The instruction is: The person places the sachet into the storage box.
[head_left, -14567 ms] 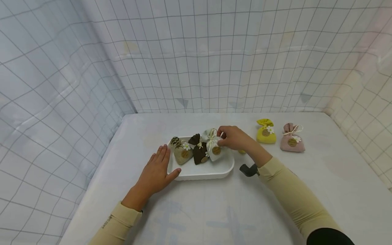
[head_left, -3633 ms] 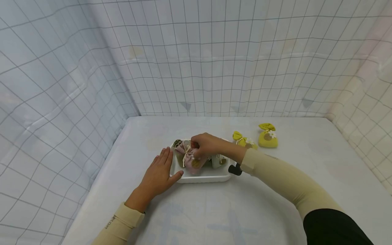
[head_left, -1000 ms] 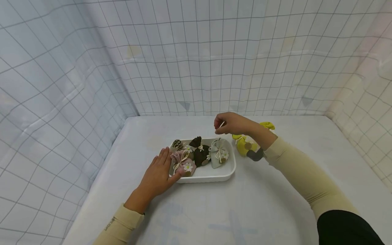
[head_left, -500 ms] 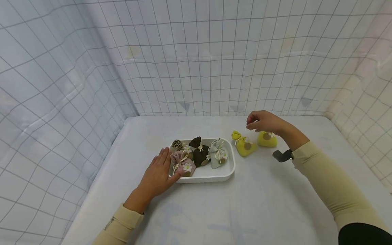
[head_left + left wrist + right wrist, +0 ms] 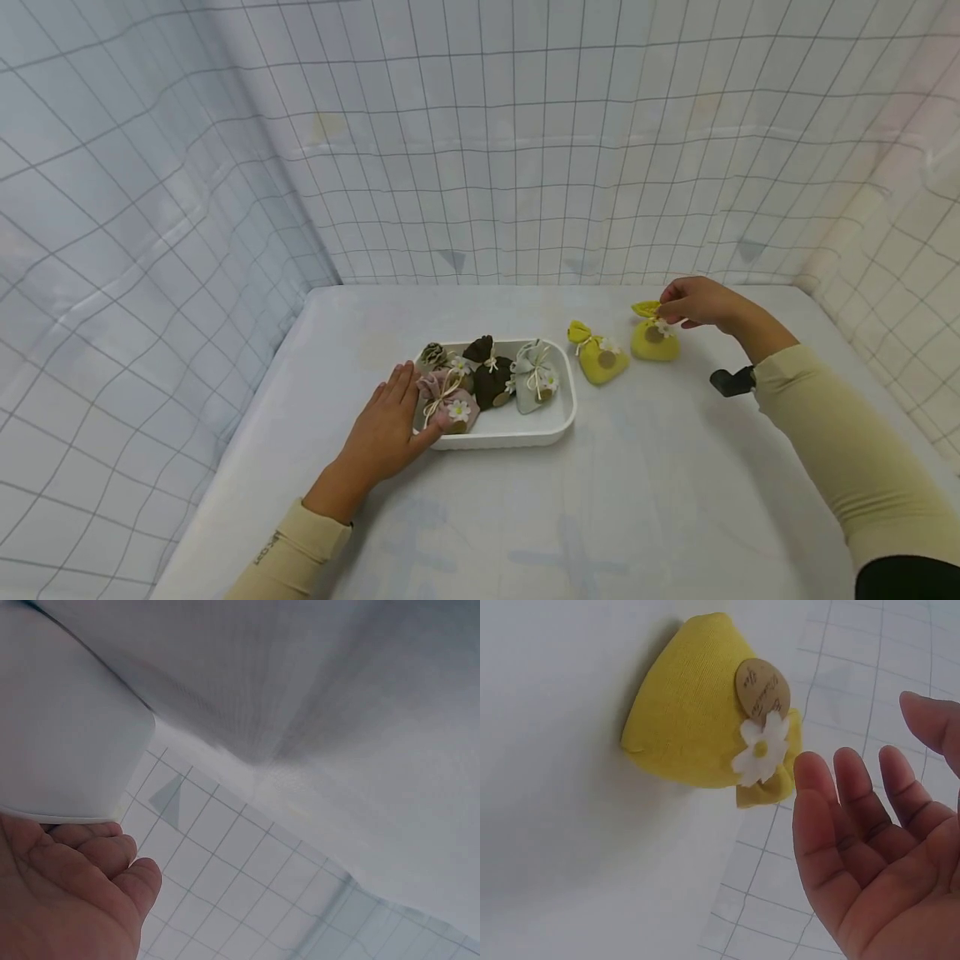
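My left hand (image 5: 384,421) rests along the left edge of a white tray (image 5: 517,438), fingers straight and thumb over the front rim. Inside the tray lie a pink drawstring pouch (image 5: 448,398), a dark brown pouch (image 5: 493,381), a pale grey pouch (image 5: 534,379) and a partly covered olive-beige pouch (image 5: 433,356). At the right, my right hand (image 5: 701,302) is beside the neck of a yellow pouch (image 5: 694,697) with a white flower and round tag. In the right wrist view its fingers are loosely bent, with a gap between fingers and thumb.
A second yellow pouch (image 5: 602,360) lies between the tray and the right hand. All stands on a white-covered table (image 5: 510,517), with grid-patterned curtains (image 5: 555,167) behind and at both sides. A black device (image 5: 731,382) sits at the right wrist.
Since the pink pouch was placed in the tray, my right hand has moved right from above the tray to the farther yellow pouch. My left hand has stayed on the tray edge.
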Tool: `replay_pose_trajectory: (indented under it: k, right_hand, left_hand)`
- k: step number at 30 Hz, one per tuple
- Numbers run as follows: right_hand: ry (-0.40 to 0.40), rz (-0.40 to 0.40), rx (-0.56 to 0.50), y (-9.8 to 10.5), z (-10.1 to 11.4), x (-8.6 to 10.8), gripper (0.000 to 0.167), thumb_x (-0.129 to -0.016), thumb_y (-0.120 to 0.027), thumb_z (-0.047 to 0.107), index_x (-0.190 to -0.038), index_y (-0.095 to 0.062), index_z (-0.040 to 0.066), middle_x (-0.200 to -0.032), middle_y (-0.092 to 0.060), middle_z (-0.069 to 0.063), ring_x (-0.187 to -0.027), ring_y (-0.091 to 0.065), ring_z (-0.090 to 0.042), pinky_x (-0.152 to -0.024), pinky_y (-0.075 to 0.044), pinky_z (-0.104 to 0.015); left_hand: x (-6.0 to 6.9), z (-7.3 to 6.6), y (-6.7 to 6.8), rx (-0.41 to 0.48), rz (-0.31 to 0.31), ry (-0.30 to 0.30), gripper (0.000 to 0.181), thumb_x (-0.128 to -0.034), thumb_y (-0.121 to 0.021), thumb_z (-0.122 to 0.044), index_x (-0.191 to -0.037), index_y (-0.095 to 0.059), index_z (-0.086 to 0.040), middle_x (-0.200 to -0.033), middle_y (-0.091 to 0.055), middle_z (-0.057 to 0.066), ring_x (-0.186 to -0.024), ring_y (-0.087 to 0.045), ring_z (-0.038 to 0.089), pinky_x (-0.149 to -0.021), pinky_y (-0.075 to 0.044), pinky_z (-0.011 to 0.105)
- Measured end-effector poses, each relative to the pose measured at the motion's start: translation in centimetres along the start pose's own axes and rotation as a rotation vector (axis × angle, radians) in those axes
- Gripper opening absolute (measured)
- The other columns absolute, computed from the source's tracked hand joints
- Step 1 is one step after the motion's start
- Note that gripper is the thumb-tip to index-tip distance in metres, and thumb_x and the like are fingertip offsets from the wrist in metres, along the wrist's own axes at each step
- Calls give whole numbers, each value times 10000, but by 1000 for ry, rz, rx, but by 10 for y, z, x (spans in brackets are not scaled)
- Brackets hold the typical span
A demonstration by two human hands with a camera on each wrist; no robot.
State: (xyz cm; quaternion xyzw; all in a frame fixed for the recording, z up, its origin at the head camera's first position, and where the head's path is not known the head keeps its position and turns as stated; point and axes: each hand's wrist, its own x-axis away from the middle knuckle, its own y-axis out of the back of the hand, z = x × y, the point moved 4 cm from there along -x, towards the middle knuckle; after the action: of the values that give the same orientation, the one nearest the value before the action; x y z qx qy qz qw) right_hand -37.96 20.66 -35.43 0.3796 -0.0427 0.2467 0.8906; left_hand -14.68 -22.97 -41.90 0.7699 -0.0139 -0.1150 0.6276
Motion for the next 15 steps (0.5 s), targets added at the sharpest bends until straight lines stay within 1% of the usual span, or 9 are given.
replay_pose_trajectory:
  k: [8,15]
  right_hand:
    - [-62,-14,32,0,-17,-1,315,-986,-614,206,-1137,-519,-55,-1126,-590,-211,-974,-594,-296,-809,-531,-383]
    - [-151,-3,10,-3,-32,-4,362,-982,-611,242,-1158,-494,-53,-1181,-560,-223,-1016,-574,-322,-842,-523,-406]
  left_hand:
    - [1,0,0,-5,-13,-13,946,-965,-470,-629,-1529,-233,92,-1604,-197,234,-1491,-150,359,-1165,-215,540]
    - [1,0,0,2,-17,-15,941,-968,-471,-620,-1532,-223,90,-1606,-192,231,-1493,-140,354,-1168,-208,538]
